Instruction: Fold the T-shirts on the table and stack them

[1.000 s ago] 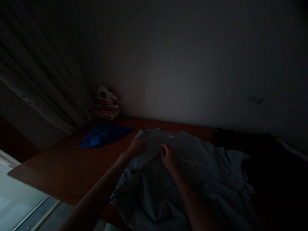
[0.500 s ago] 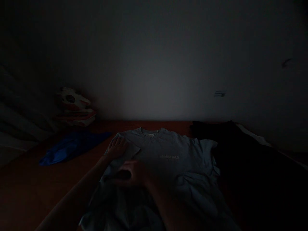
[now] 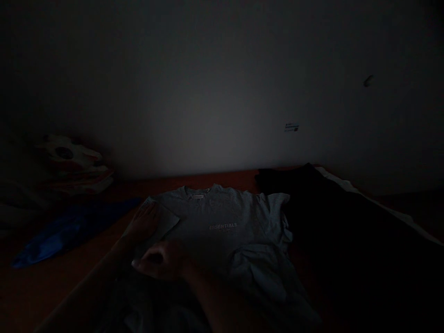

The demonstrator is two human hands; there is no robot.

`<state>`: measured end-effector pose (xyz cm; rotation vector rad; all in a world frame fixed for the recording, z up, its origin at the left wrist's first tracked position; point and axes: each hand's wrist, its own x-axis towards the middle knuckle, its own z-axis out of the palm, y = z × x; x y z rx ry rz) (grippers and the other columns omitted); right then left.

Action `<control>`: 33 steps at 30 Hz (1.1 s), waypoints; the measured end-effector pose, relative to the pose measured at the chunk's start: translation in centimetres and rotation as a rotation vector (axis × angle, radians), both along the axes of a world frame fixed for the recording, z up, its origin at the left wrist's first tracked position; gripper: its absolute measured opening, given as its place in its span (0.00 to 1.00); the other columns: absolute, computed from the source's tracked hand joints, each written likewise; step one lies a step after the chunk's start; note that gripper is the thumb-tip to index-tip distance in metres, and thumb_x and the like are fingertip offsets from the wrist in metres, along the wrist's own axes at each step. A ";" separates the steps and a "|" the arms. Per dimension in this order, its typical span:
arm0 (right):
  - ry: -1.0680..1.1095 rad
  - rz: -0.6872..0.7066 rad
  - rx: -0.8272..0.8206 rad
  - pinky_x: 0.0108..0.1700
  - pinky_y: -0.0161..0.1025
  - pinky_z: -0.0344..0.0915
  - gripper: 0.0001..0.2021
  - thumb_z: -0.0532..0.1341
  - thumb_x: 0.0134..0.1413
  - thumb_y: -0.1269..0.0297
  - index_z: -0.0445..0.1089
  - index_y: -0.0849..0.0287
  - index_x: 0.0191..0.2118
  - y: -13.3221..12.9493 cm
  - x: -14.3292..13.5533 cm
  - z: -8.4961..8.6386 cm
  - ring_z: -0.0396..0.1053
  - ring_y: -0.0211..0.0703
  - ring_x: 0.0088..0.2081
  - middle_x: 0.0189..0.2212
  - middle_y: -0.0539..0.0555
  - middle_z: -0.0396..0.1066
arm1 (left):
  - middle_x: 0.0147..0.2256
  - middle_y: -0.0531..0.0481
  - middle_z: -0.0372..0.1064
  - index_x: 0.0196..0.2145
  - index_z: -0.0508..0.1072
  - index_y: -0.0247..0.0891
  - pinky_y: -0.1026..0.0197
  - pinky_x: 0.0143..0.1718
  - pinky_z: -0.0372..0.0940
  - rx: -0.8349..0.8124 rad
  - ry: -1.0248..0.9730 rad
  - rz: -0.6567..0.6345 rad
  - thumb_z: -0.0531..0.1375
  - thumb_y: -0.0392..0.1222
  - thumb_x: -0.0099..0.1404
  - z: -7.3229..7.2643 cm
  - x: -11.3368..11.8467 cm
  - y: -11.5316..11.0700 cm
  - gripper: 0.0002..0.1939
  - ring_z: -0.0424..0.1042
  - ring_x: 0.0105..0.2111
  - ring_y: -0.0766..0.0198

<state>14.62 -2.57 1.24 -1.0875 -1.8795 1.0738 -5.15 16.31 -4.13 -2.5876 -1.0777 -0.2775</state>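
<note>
A grey T-shirt (image 3: 222, 208) with "ESSENTIALS" lettering lies spread out, its neckline toward the wall and its left sleeve folded in over the chest. On that folded sleeve my left hand (image 3: 144, 219) rests flat, fingers stretched out. My right hand (image 3: 164, 260) is lower and nearer to me, over the left side of the shirt. Its thumb and fingers are curled together in a pinch on the shirt's cloth, though darkness blurs the exact grip. Below my right forearm the lower shirt is bunched and very dark.
A blue cloth (image 3: 69, 231) lies to the left on the reddish-brown surface (image 3: 38, 296). Behind it a white-and-dark plush toy (image 3: 72, 152) sits on a folded stack. Large black fabric (image 3: 333, 222) covers the right side. The wall (image 3: 215, 92) carries a small sticker (image 3: 292, 127) and a hook (image 3: 368, 81).
The view has turned right, so everything sits further left in it. My left hand stays flat on the sleeve. My right hand stays pinched over the shirt's left side.
</note>
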 end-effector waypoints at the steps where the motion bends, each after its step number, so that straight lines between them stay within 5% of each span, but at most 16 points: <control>1: 0.038 -0.074 0.009 0.33 0.31 0.64 0.20 0.58 0.64 0.43 0.79 0.52 0.37 0.1 0.2 0.2 0.75 0.38 0.34 0.31 0.46 0.78 | 0.57 0.33 0.72 0.51 0.76 0.35 0.38 0.64 0.57 -0.006 0.028 0.017 0.49 0.34 0.64 0.0 0.2 -0.2 0.23 0.64 0.64 0.44; 6: 0.157 -0.342 0.100 0.33 0.30 0.62 0.24 0.50 0.71 0.47 0.75 0.56 0.35 1.4 1.5 -0.2 0.73 0.35 0.29 0.26 0.48 0.74 | 0.64 0.33 0.64 0.57 0.73 0.37 0.33 0.63 0.56 -0.004 0.113 0.113 0.50 0.36 0.65 -0.3 0.4 -1.5 0.25 0.59 0.66 0.39; 11: -0.050 -0.491 0.037 0.36 0.33 0.64 0.20 0.51 0.71 0.50 0.75 0.58 0.41 2.7 2.4 -0.9 0.77 0.41 0.36 0.34 0.54 0.80 | 0.65 0.35 0.63 0.57 0.74 0.40 0.34 0.63 0.55 0.024 0.200 0.117 0.50 0.33 0.66 0.3 0.2 -1.5 0.24 0.59 0.66 0.41; 17: -0.334 -0.465 0.106 0.37 0.36 0.64 0.18 0.55 0.66 0.51 0.78 0.56 0.37 2.8 1.3 -0.3 0.79 0.46 0.37 0.35 0.56 0.82 | 0.64 0.35 0.63 0.57 0.74 0.43 0.33 0.62 0.58 0.015 0.154 0.080 0.50 0.34 0.66 0.4 -0.3 -1.0 0.24 0.60 0.66 0.40; 26: -0.398 -0.415 0.142 0.37 0.36 0.64 0.15 0.60 0.61 0.50 0.79 0.54 0.35 4.5 0.0 -1.2 0.78 0.44 0.36 0.33 0.53 0.82 | 0.66 0.40 0.61 0.58 0.73 0.46 0.30 0.64 0.52 -0.064 0.044 0.175 0.49 0.35 0.68 1.0 -0.6 -1.9 0.25 0.55 0.68 0.40; 30: -0.334 -0.448 0.024 0.36 0.35 0.65 0.17 0.60 0.62 0.47 0.79 0.55 0.37 4.6 -0.1 -0.5 0.78 0.44 0.38 0.35 0.53 0.82 | 0.66 0.33 0.61 0.61 0.70 0.39 0.23 0.60 0.51 -0.051 -0.009 0.231 0.48 0.39 0.69 2.2 0.9 -2.8 0.25 0.56 0.66 0.34; 33: -0.297 -0.458 -0.026 0.32 0.31 0.63 0.16 0.61 0.62 0.48 0.79 0.55 0.35 4.1 0.8 0.7 0.78 0.40 0.35 0.32 0.50 0.81 | 0.66 0.28 0.58 0.62 0.67 0.29 0.30 0.63 0.54 0.001 -0.042 0.219 0.49 0.37 0.67 3.1 2.6 -3.9 0.27 0.59 0.65 0.36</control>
